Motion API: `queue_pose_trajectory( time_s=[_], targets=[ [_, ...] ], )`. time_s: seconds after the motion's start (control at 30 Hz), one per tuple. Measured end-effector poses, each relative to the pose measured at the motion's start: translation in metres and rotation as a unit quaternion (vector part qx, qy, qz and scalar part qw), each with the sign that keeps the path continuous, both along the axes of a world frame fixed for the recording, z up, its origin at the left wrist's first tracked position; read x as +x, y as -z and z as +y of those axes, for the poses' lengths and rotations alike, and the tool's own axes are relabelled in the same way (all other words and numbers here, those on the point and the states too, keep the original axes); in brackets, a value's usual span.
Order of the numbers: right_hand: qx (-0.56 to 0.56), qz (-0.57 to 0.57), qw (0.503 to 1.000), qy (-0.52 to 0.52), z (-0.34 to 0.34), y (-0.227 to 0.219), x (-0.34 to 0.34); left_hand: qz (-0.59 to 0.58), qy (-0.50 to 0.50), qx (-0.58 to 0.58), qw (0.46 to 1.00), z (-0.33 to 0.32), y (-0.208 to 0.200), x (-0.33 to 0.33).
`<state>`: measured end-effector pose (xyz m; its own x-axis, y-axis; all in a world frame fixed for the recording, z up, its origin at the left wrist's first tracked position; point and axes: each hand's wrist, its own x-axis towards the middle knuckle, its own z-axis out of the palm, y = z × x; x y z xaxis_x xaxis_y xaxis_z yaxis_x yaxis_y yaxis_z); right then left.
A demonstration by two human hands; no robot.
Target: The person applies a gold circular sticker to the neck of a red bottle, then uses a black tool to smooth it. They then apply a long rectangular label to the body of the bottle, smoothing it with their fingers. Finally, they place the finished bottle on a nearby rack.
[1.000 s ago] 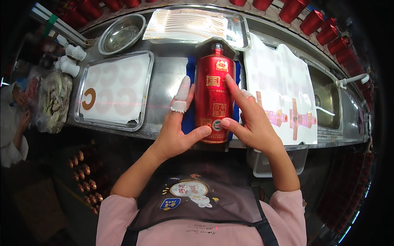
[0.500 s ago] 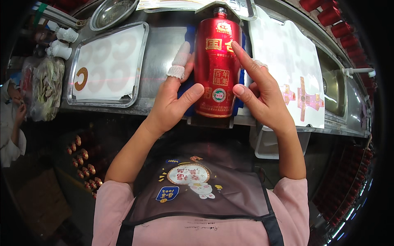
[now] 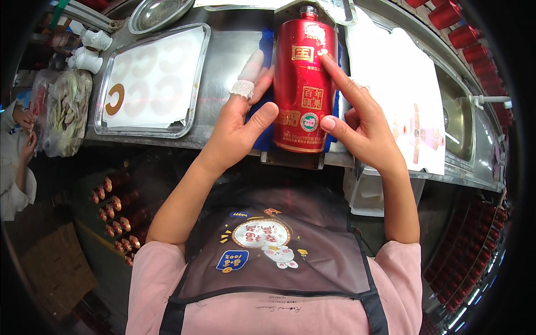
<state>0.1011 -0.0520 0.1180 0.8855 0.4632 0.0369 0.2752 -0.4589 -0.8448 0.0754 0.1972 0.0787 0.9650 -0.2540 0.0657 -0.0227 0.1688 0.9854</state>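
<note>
A red bottle [image 3: 296, 84] with gold print and a dark neck lies on its back, neck pointing away from me, on a blue-lined rest [image 3: 262, 142] at the counter edge. My left hand [image 3: 240, 125] is beside its left side, fingers stretched and thumb apart, the thumb tip at the bottle's edge. White wrapping covers one of its fingers. On the other side, my right hand [image 3: 368, 125] has its index fingertip on the upper gold print and its thumb on the lower right side. Its other fingers are partly curled and partly hidden.
Left stands a metal tray [image 3: 204, 61] with white backing paper and one gold C-shaped sticker [image 3: 114, 99]. Right lies a white sheet [image 3: 379, 78] with pink-gold labels [image 3: 430, 138], beside a sink [image 3: 459, 120]. A metal bowl [image 3: 159, 14] is behind; another person's hands [image 3: 25, 125] show far left.
The view has shifted slightly. The bottle appears rolled a little to the right, and my left thumb overlaps it less. My right index finger stays on the upper print.
</note>
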Motion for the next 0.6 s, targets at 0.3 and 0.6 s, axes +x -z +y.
queue_pose_trajectory(
  time_s=[0.3,0.6],
  targets=[
    [-0.019,-0.022,0.999,0.019,0.0039,0.0006,-0.0056,-0.046,0.003,0.070,0.996,-0.0030,0.0040,-0.0014],
    [-0.005,-0.043,0.999,-0.005,-0.0055,0.0043,-0.0029,-0.050,0.017,0.069,0.996,-0.0058,-0.0034,-0.0042]
  ],
)
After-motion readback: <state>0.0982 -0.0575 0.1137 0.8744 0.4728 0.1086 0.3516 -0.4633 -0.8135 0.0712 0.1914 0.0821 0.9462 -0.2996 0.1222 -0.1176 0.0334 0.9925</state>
